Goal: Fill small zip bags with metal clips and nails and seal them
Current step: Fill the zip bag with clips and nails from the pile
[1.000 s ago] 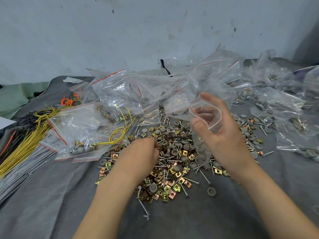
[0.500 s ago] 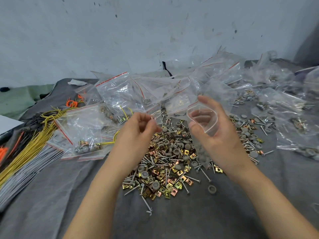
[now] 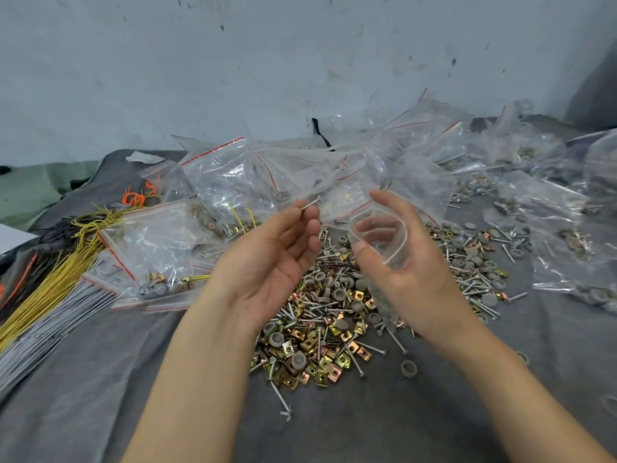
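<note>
A person's left hand pinches a single nail at its fingertips, palm up, the other fingers loosely bent. Just beside it, the right hand curls thumb and fingers round a small zip bag, holding its mouth wide open above the pile of clips, nails and grey caps at the middle of the grey cloth. Filling appears to be under way. The next move calls for steering the nail point-first into the mouth. Filled bags crowd the far edge. No writing is legible.
</note>
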The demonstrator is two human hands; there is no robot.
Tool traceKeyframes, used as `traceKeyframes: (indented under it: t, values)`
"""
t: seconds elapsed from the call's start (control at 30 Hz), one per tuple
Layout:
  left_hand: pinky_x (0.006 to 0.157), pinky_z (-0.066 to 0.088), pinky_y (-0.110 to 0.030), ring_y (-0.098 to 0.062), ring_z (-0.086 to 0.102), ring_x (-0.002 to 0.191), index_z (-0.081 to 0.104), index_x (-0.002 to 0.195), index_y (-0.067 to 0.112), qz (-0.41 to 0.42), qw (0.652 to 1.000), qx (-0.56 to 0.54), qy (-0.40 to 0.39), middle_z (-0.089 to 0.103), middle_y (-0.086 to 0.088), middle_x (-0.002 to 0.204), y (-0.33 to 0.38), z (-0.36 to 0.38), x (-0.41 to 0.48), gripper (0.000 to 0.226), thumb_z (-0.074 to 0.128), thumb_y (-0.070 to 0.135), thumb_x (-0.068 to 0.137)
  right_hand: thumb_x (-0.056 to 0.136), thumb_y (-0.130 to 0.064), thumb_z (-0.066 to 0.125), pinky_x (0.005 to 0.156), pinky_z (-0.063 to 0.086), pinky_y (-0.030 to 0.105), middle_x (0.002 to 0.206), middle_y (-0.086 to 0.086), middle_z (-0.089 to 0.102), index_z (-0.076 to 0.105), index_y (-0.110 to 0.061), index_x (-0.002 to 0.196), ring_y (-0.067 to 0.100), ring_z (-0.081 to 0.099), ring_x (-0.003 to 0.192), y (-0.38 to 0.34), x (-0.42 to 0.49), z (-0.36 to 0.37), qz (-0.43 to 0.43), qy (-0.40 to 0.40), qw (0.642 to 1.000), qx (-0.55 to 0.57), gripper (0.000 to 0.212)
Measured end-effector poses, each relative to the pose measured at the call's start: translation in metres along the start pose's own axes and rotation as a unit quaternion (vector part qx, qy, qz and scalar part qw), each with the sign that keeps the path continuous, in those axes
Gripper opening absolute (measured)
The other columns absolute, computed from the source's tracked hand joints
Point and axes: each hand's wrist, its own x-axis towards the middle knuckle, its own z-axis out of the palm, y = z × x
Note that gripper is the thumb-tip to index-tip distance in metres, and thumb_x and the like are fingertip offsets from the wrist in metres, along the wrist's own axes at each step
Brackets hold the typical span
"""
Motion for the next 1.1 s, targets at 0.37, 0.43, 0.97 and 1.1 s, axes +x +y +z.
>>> traceKeyframes:
  t: [0.37,0.43,0.97,1.1]
  values:
    - [0.059,0.046,-0.019,-0.006,0.058,0.063,0.072,0.093,0.022,0.14,0.982,0.125,-0.03,0.065,0.008,0.076,0.005,0.012,0.005,0.017,0.055,0.025,0.097,0.087,-0.041,0.065,0.091,0.047,0.016,0.114,-0.02,0.061,0.036,-0.051,0.139,0.002,0.059,0.112,0.002,-0.001,0.001,-0.01,-0.036,0.999,-0.025,0.06]
    - [0.06,0.046,-0.019,-0.006,0.058,0.067,0.074,0.092,0.022,0.214,0.946,0.243,-0.03,0.065,0.007,0.078,0.006,0.018,0.0,0.019,0.056,0.028,0.097,0.088,-0.041,0.065,0.09,0.046,0.014,0.114,-0.02,0.061,0.035,-0.049,0.14,0.003,0.059,0.113,0.003,0.0,0.001,-0.013,-0.04,0.999,-0.025,0.061]
    - [0.063,0.047,-0.013,-0.002,0.064,0.073,0.07,0.101,0.026,0.32,0.846,0.427,0.01,0.071,0.011,0.085,0.005,0.026,-0.003,0.019,0.054,0.035,0.099,0.087,-0.046,0.066,0.097,0.051,0.05,0.114,-0.018,0.063,0.036,-0.049,0.141,0.008,0.06,0.113,0.006,0.0,-0.004,0.003,-0.021,1.0,0.018,0.061]
    - [0.061,0.047,-0.013,0.0,0.063,0.071,0.068,0.099,0.03,0.224,0.795,0.563,-0.002,0.071,0.011,0.085,0.005,-0.004,0.005,0.019,0.053,0.041,0.097,0.087,-0.044,0.066,0.098,0.051,0.046,0.114,-0.02,0.063,0.037,-0.051,0.14,0.005,0.06,0.113,0.004,0.001,-0.005,0.008,-0.016,1.0,0.017,0.06]
